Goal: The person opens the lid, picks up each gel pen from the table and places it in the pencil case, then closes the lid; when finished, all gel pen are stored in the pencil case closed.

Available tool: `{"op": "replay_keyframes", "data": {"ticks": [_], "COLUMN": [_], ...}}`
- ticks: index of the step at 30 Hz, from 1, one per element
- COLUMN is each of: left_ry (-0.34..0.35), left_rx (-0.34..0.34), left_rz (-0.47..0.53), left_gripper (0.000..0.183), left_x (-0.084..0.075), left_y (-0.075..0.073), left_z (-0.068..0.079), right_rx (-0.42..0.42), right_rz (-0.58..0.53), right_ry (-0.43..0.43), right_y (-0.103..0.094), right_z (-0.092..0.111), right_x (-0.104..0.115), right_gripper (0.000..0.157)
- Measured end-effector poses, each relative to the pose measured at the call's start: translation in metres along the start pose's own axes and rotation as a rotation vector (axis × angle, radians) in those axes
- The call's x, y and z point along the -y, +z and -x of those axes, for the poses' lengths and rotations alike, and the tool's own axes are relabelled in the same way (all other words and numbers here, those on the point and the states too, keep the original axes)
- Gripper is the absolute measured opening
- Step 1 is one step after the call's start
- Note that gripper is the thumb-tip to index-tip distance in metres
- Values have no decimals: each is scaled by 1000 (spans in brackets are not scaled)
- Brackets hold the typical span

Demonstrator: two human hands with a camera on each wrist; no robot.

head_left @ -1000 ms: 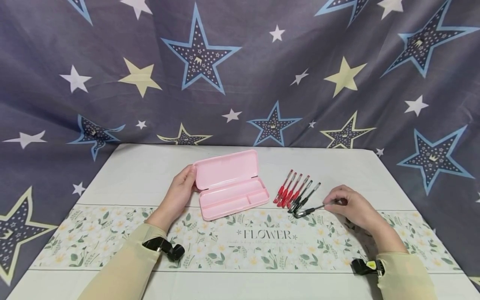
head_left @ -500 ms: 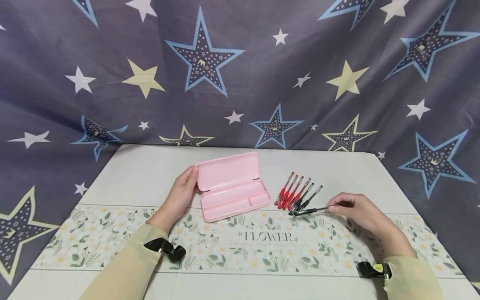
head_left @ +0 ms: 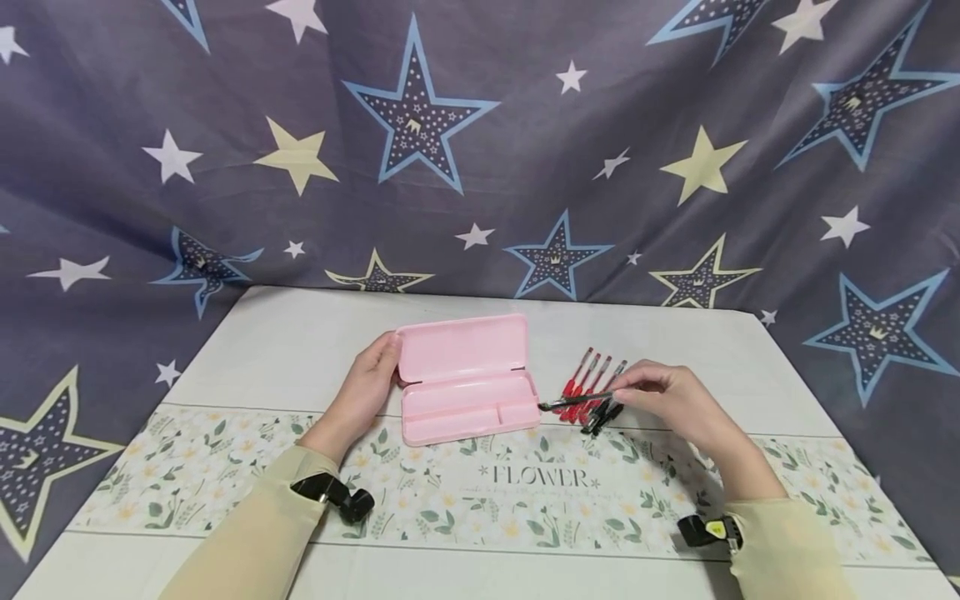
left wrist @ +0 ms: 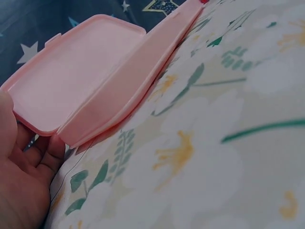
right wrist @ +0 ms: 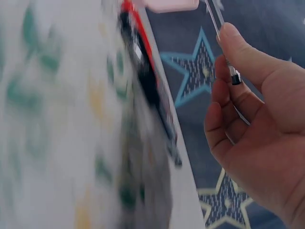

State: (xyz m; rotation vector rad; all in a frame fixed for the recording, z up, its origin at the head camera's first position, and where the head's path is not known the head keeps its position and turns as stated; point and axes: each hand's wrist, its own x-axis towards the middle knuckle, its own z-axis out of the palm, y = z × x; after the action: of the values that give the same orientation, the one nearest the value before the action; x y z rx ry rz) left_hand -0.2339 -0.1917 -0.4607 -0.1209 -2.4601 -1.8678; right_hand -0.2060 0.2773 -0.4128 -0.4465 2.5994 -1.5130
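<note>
A pink pencil case (head_left: 462, 348) lies open on the table, its lid raised at the back and its divided tray in front with nothing in it. My left hand (head_left: 358, 390) grips the lid's left edge; in the left wrist view its fingers (left wrist: 49, 153) go behind the lid's corner. Between thumb and fingertips, my right hand (head_left: 678, 404) pinches a black gel pen (head_left: 561, 403) near one end. The pen points left, its other end right by the case's right edge. Under it, several red pens (head_left: 576, 381) and black pens (head_left: 602, 417) lie side by side, partly hidden.
A white cloth with a printed floral band (head_left: 525, 517) covers the table (head_left: 300, 333). Behind it hangs a dark curtain (head_left: 480, 150) with stars. A black wrist camera (head_left: 352, 504) sits on the left forearm, another camera (head_left: 701, 531) on the right.
My right hand has lifted the black pen off the table and carried it left over the other pens to the case. The case has turned slightly, while my left hand keeps its grip.
</note>
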Motion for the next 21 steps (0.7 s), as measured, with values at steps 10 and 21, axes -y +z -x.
{"op": "replay_keyframes", "data": {"ticks": [10,21], "left_ry": [-5,16], "left_rx": [-1,-9], "left_rz": [-10,-4], "left_gripper": [52,54], "left_x": [-9,2], "left_y": [-3,-5], "left_z": [0,-4], "right_rx": [-25,-89], "right_rz": [-43,5], "right_ry": [22,13], "right_y": [56,115], "right_z": [-32,-47], "right_x": [34,58], "right_gripper": [13,7]}}
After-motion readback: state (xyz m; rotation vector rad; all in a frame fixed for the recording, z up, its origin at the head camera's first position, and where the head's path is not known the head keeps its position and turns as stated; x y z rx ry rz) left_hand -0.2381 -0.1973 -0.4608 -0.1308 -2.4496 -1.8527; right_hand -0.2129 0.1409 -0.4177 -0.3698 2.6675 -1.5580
